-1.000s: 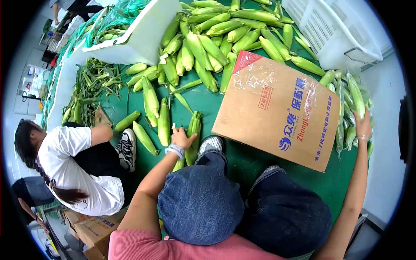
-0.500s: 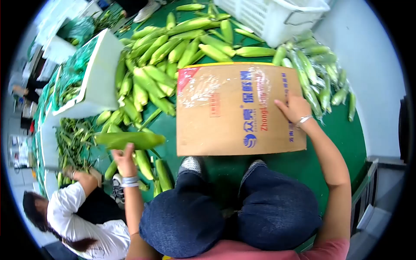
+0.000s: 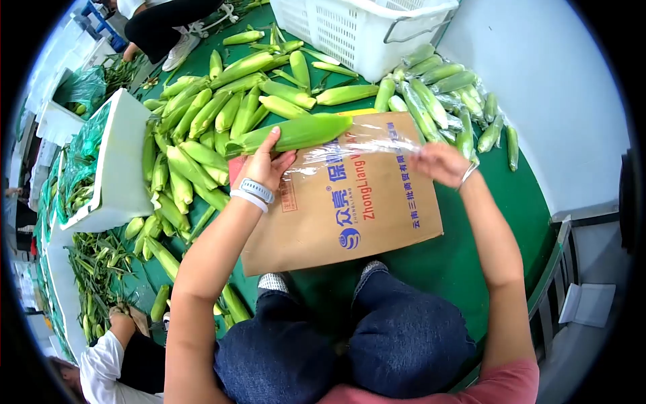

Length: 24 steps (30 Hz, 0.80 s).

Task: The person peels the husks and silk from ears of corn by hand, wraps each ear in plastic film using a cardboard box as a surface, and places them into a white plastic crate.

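Note:
My left hand, with a watch and band at the wrist, grips a green ear of corn in its husk. The ear lies sideways over the far part of a printed cardboard box. Clear plastic film stretches from beneath the ear toward the right. At its right end my right hand pinches the film, its fingers slightly blurred, just over the box's right edge. The box rests on the green floor in front of my feet.
Loose ears of corn are heaped at the far left. Film-wrapped ears lie at the right, near a white crate. A white foam box stands left. One co-worker sits lower left, another at the far side.
My left hand has brought the ear of corn rightward from beside the heap to over the box. My right hand, earlier flat on the box, has lifted and now pulls film.

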{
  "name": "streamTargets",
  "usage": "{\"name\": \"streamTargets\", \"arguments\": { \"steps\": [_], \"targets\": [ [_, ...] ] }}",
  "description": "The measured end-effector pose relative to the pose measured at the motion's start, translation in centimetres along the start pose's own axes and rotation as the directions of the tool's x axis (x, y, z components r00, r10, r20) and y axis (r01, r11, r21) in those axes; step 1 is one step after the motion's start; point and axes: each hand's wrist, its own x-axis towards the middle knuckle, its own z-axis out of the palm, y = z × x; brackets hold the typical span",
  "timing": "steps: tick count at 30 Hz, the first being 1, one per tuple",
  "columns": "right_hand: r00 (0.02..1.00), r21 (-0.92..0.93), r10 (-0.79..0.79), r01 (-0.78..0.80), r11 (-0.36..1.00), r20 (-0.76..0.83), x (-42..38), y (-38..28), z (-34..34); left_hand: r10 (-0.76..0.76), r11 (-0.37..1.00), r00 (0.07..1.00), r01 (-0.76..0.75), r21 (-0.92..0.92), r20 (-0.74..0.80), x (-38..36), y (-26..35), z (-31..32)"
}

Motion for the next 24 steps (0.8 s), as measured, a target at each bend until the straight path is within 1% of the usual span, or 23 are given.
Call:
{"name": "streamTargets", "arguments": {
  "steps": [1,2,4,5,6,7,8,9,10,11,12,13,14,15,16,17,18,20,22,23,24],
  "targets": [
    [0.989,-0.004,-0.134,0.134,0.991,0.066,0.8,-1.0,0.0,-0.025,0.999,1.0,0.025,0.024,0.007,0.2,-0.3,0.0],
    [0.953,0.008,-0.27,0.271,0.962,0.135,2.3,-2.1,2.1,-0.045,0.997,0.999,0.044,0.055,0.011,0.2,-0.3,-0.2],
    [0.866,-0.059,-0.475,0.488,0.871,0.155,7.3,-2.8,7.6,-0.024,0.991,0.999,0.027,0.129,-0.025,-0.3,-0.3,0.4],
    [0.856,-0.423,-0.472,0.515,0.746,0.209,9.7,-1.6,10.2,-0.071,0.976,0.997,0.069,0.208,0.002,-0.4,0.1,0.1],
    [0.849,-0.718,-0.46,0.489,0.495,0.261,12.0,-0.3,12.1,-0.117,0.953,0.993,0.105,0.285,0.026,-0.4,0.4,-0.5],
    [0.75,-0.837,-0.529,0.533,0.125,0.399,12.8,1.1,13.5,-0.105,0.898,0.993,0.07,0.434,0.057,-0.7,0.7,-1.6],
    [0.646,-0.831,-0.529,0.491,-0.263,0.55,12.8,2.6,14.6,0.056,0.667,0.998,-0.053,0.744,0.021,-2.2,1.2,-2.0],
    [0.673,-0.789,-0.431,0.417,-0.452,0.602,12.6,2.7,15.0,0.397,0.151,0.878,-0.35,0.925,0.267,-3.7,0.9,-3.2],
    [0.667,-0.782,-0.423,0.435,-0.446,0.613,12.7,2.8,15.4,0.492,-0.459,0.631,-0.398,0.795,0.6,-5.2,0.4,-4.4],
    [0.709,-0.773,-0.377,0.379,-0.51,0.596,12.8,3.0,15.7,0.528,-0.661,0.527,-0.237,0.711,0.666,-5.7,-0.5,-5.4],
    [0.748,-0.752,-0.333,0.32,-0.576,0.574,12.9,3.1,15.8,0.531,-0.661,0.533,-0.225,0.716,0.658,-5.5,-0.7,-6.1],
    [0.716,-0.735,-0.351,0.329,-0.592,0.603,13.4,3.1,15.4,0.491,-0.673,0.596,-0.204,0.711,0.635,-4.9,-0.7,-6.6],
    [0.711,-0.729,-0.347,0.336,-0.597,0.612,13.4,2.8,15.3,0.452,-0.684,0.651,-0.186,0.705,0.61,-4.0,-0.5,-7.0],
    [0.758,-0.767,-0.361,0.272,-0.582,0.543,13.3,2.5,15.2,0.313,-0.771,0.7,-0.207,0.602,0.642,-3.5,0.3,-7.2],
    [0.802,-0.799,-0.371,0.204,-0.566,0.468,12.9,2.3,15.0,0.199,-0.839,0.719,-0.226,0.495,0.666,-3.6,0.7,-7.6],
    [0.816,-0.826,-0.382,0.192,-0.53,0.435,12.5,2.0,14.4,0.115,-0.827,0.794,-0.257,0.5,0.597,-4.4,1.1,-8.2],
    [0.816,-0.821,-0.378,0.191,-0.539,0.438,11.8,1.9,13.6,0.026,-0.811,0.852,-0.288,0.51,0.523,-5.5,1.9,-8.6],
    [0.748,-0.768,-0.383,0.257,-0.587,0.543,9.4,3.3,12.3,0.046,-0.718,0.911,-0.255,0.648,0.41,-9.5,3.6,-9.7],
    [0.73,-0.715,-0.348,0.27,-0.644,0.588,5.1,5.4,13.2,-0.015,-0.631,0.964,-0.216,0.745,0.266,-13.2,5.2,-9.9],
    [0.758,-0.728,-0.311,0.297,-0.618,0.573,3.0,6.5,13.8,-0.137,-0.171,0.948,-0.307,0.936,0.286,-14.8,5.9,-10.7],
    [0.783,-0.739,-0.272,0.321,-0.592,0.559,0.8,7.5,14.4,-0.228,0.335,0.905,-0.272,0.902,0.358,-16.2,6.3,-11.1]
  ]
}}
